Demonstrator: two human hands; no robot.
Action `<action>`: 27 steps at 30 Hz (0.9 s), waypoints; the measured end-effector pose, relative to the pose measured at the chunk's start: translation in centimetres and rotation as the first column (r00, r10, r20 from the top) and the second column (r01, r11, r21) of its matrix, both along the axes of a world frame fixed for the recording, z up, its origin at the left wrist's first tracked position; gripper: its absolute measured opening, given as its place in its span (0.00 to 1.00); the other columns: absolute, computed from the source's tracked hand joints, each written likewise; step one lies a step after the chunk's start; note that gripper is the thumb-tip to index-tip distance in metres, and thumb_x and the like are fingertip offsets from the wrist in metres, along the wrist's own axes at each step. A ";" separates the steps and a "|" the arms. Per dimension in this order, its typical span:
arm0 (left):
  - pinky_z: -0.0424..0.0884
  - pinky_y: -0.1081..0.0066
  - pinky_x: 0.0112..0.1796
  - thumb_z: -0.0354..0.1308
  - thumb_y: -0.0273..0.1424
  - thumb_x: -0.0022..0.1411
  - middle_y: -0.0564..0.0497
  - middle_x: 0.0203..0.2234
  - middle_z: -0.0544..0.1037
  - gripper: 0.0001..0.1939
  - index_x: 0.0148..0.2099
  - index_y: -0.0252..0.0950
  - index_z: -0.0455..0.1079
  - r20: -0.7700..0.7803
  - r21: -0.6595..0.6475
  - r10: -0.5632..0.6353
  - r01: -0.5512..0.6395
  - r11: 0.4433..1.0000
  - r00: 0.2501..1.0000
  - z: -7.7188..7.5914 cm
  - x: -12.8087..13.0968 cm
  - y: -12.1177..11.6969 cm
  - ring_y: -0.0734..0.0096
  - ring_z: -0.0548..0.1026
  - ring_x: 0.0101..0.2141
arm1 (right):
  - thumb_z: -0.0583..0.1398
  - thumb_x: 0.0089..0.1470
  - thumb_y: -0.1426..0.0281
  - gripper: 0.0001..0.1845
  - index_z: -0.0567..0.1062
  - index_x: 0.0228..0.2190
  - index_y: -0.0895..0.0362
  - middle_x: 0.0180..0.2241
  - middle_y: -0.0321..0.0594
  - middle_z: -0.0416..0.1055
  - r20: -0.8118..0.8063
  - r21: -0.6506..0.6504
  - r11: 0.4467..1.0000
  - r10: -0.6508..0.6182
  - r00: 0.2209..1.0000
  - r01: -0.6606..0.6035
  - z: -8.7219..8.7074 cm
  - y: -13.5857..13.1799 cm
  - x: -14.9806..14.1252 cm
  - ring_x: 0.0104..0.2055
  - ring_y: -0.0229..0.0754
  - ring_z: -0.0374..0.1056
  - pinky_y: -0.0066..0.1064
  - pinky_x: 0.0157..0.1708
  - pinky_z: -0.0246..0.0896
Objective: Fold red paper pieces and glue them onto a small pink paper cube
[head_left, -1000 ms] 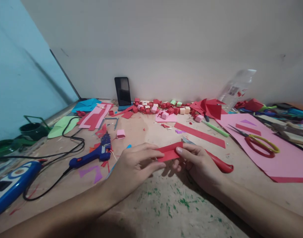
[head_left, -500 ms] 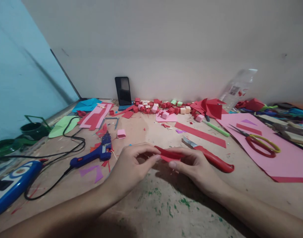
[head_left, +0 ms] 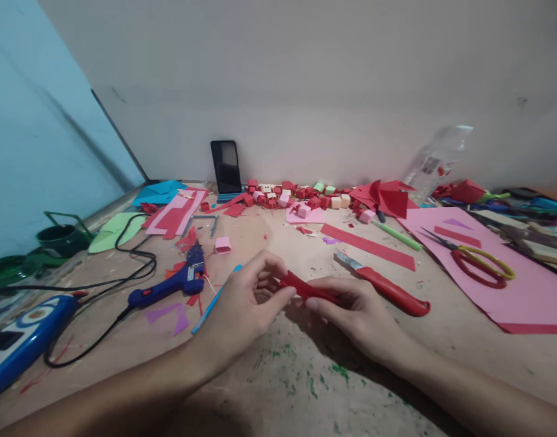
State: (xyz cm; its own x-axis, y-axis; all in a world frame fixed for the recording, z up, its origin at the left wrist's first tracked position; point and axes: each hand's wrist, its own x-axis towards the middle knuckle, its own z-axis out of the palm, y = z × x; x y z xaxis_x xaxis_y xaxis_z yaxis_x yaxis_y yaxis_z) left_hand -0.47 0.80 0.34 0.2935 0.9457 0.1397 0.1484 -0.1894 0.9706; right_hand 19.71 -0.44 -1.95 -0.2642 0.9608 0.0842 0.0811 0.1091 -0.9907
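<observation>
Between my two hands is a narrow piece of red paper [head_left: 306,286], folded along its length and held just above the table. My left hand [head_left: 249,303] pinches its left end between thumb and fingers. On the right part, my right hand [head_left: 355,306] presses with the thumb in front and fingers behind, hiding that end. A blue pen-like stick [head_left: 215,305] lies partly behind my left hand. Just beyond my right hand rests a knife with a red handle [head_left: 392,291]. A small pink paper box [head_left: 222,245] sits past my left hand.
A blue glue gun [head_left: 169,288] with a black cable lies on the left. Scissors [head_left: 481,267] rest on pink paper [head_left: 524,303] at right. Several small paper cubes [head_left: 301,209] line the back, near a leaning phone [head_left: 226,167] and a plastic bottle [head_left: 437,164].
The red paper looks narrower and more folded. My left fingers have shifted, and my left hand is slightly lower, with more of the blue stick showing.
</observation>
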 end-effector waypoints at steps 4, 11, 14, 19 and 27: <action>0.74 0.74 0.33 0.64 0.29 0.62 0.56 0.28 0.79 0.08 0.45 0.37 0.72 0.040 -0.126 -0.100 0.105 0.986 0.994 -0.3 -0.1 0.3 0.73 0.78 0.29 | 0.67 0.57 0.68 0.08 0.89 0.36 0.49 0.30 0.40 0.84 -0.048 -0.026 0.998 0.049 0.998 -0.050 0.0 0.0 0.0 0.29 0.44 0.78 0.35 0.31 0.75; 0.71 0.74 0.28 0.60 0.34 0.67 0.52 0.24 0.80 0.12 0.32 0.34 0.77 -0.113 -0.117 -0.132 0.119 0.986 0.985 0.0 -0.1 0.5 0.73 0.74 0.25 | 0.65 0.63 0.63 0.11 0.89 0.39 0.51 0.28 0.40 0.82 -0.038 -0.037 0.996 0.078 0.996 -0.080 0.0 0.0 0.1 0.27 0.40 0.74 0.31 0.29 0.70; 0.70 0.74 0.28 0.60 0.32 0.67 0.52 0.23 0.79 0.11 0.32 0.35 0.78 -0.124 -0.097 -0.116 0.104 0.990 0.986 0.2 -0.1 0.3 0.73 0.75 0.25 | 0.67 0.61 0.62 0.11 0.89 0.38 0.52 0.27 0.40 0.81 -0.016 -0.059 0.995 0.080 0.997 -0.081 -0.1 0.0 0.2 0.27 0.39 0.72 0.31 0.29 0.69; 0.71 0.74 0.29 0.61 0.32 0.65 0.51 0.26 0.83 0.09 0.36 0.35 0.80 -0.089 -0.122 -0.162 0.151 0.981 0.983 0.2 0.1 0.2 0.73 0.76 0.26 | 0.66 0.61 0.58 0.14 0.88 0.35 0.55 0.28 0.43 0.82 -0.017 -0.121 0.989 0.086 0.996 -0.087 0.0 -0.1 0.1 0.25 0.39 0.71 0.31 0.27 0.69; 0.71 0.75 0.28 0.60 0.34 0.67 0.52 0.23 0.82 0.15 0.29 0.35 0.78 -0.128 -0.135 -0.161 0.144 0.980 0.979 0.2 -0.1 0.2 0.74 0.75 0.24 | 0.65 0.62 0.58 0.17 0.86 0.30 0.56 0.27 0.42 0.80 -0.008 -0.090 0.990 0.113 0.994 -0.113 0.2 -0.1 0.2 0.25 0.39 0.72 0.32 0.27 0.70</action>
